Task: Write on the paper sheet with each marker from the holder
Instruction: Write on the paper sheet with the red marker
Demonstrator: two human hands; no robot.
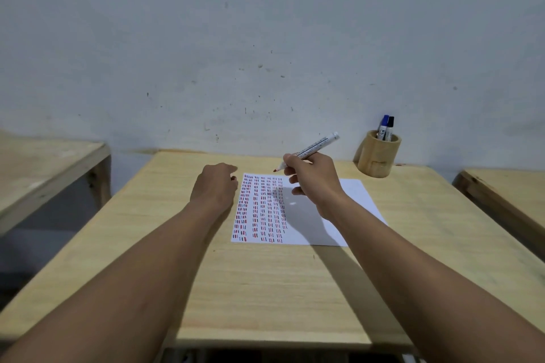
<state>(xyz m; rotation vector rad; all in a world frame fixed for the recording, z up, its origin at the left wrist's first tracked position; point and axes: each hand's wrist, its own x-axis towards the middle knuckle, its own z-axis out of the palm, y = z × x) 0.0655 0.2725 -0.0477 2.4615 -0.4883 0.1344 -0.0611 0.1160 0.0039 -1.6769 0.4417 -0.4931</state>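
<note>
A white paper sheet [321,224] lies on the wooden table, its left half filled with columns of short red and dark marks. My right hand [314,180] grips an uncapped red marker [317,146], tip pointing left and hovering just above the sheet's top edge. My left hand [215,186] is closed beside the sheet's upper left corner, and something small and red, likely the cap, peeks out at its fingertips. A round wooden holder [379,158] at the back right holds a blue marker [383,124] and a black marker [390,125], both capped and upright.
The light wooden table [265,289] stands against a scuffed grey wall. Another wooden table [44,168] sits to the left and a third one [513,194] to the right, each separated by a gap.
</note>
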